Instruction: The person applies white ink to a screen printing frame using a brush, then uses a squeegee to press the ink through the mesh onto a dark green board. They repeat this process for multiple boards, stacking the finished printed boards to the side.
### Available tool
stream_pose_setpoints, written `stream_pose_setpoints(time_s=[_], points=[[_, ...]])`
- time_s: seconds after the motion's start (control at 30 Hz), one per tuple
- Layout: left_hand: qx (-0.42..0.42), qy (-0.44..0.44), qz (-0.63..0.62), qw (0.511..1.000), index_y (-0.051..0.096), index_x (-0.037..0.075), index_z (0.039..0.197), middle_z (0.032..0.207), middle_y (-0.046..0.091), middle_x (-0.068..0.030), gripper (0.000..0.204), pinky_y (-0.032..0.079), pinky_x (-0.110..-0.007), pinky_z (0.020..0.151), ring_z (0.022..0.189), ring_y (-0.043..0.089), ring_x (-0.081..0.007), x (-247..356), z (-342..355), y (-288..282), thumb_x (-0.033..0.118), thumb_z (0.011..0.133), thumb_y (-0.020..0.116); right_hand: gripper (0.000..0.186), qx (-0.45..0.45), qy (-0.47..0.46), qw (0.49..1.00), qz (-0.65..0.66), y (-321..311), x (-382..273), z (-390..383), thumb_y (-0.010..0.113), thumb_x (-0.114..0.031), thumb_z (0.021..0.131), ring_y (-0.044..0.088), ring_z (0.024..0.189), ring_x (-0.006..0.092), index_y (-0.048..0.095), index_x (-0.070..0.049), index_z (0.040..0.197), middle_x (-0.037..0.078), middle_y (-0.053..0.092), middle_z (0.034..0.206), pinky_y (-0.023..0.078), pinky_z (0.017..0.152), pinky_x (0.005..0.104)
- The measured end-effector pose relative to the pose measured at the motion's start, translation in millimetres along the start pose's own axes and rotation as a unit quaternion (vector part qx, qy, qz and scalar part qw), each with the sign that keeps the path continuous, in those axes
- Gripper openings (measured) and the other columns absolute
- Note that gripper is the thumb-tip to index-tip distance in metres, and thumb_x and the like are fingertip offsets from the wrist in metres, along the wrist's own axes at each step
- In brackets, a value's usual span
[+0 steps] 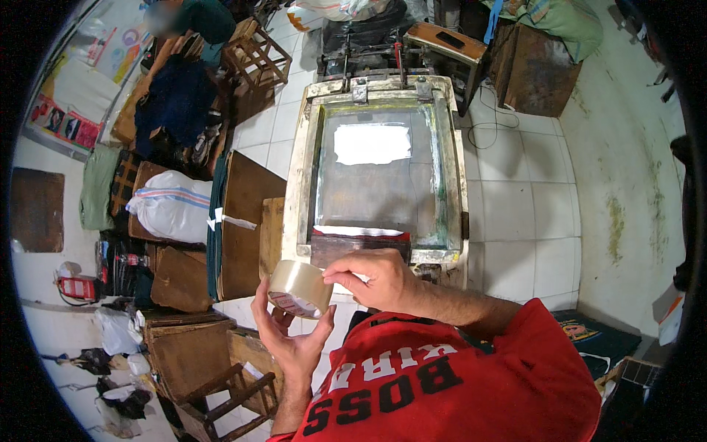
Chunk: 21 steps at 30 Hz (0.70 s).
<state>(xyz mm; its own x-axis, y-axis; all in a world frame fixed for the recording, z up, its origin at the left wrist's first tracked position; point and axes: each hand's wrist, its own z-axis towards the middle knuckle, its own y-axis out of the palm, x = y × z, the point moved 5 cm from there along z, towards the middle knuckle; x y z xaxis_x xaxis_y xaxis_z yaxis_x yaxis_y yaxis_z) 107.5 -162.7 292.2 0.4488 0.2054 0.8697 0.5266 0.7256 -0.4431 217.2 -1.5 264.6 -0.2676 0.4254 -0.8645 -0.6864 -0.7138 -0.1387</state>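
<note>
My left hand [293, 339] holds a wide roll of clear packing tape [308, 283] from below, its fingers and thumb around the roll. My right hand [375, 278] pinches at the upper right edge of the roll. Just beyond them is a screen-printing frame [456, 169] with a white shape [372, 143] on its mesh. A dark squeegee [339, 249] with white material along its upper edge lies across the frame's near end, partly behind my right hand.
Boards [252, 228], a white sack [169, 206] and a wooden stool [228, 398] crowd the left. Another person [206, 26] is at the upper left. A small table [434, 40] stands behind right; a cable crosses the tiled floor [545, 206] beside a wall.
</note>
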Motion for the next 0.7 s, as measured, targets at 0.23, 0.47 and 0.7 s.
stream_pose_setpoints(time_s=[0.23, 0.47, 0.7], points=[[0.002, 0.062, 0.011, 0.998, 0.04, 0.003, 0.151, 0.139, 0.046, -0.0132, 0.103, 0.061, -0.035, 0.091, 0.124, 0.058, -0.0258, 16, -8, -4, 0.008, 0.063, 0.095, 0.011, 0.061, -0.016, 0.996, -0.06, -4, -28, -11, 0.075, 0.001, 0.088, 0.074, 0.082, 0.028, 0.07, -0.001, 0.097, 0.012, 0.074, 0.091, 0.058, 0.071, 0.0359], [-0.016, 0.067, -0.027, 0.997, 0.038, 0.002, 0.152, 0.139, 0.046, -0.0155, 0.104, 0.062, -0.038, 0.092, 0.121, 0.061, -0.0282, 10, -14, -5, 0.01, 0.065, 0.095, 0.016, 0.062, -0.037, 0.996, -0.045, 1, -35, -23, 0.075, 0.005, 0.087, 0.074, 0.086, 0.0271, 0.067, 0.0, 0.1, 0.013, 0.073, 0.095, 0.059, 0.074, 0.0349], [-0.021, 0.082, -0.054, 0.995, 0.035, 0.003, 0.154, 0.144, 0.045, -0.0161, 0.108, 0.062, -0.04, 0.094, 0.122, 0.062, -0.0289, 10, -23, -9, 0.008, 0.065, 0.095, 0.018, 0.079, -0.066, 0.994, -0.042, -1, -45, -27, 0.078, 0.001, 0.086, 0.076, 0.085, 0.0266, 0.073, -0.002, 0.103, 0.013, 0.076, 0.098, 0.06, 0.073, 0.0348]])
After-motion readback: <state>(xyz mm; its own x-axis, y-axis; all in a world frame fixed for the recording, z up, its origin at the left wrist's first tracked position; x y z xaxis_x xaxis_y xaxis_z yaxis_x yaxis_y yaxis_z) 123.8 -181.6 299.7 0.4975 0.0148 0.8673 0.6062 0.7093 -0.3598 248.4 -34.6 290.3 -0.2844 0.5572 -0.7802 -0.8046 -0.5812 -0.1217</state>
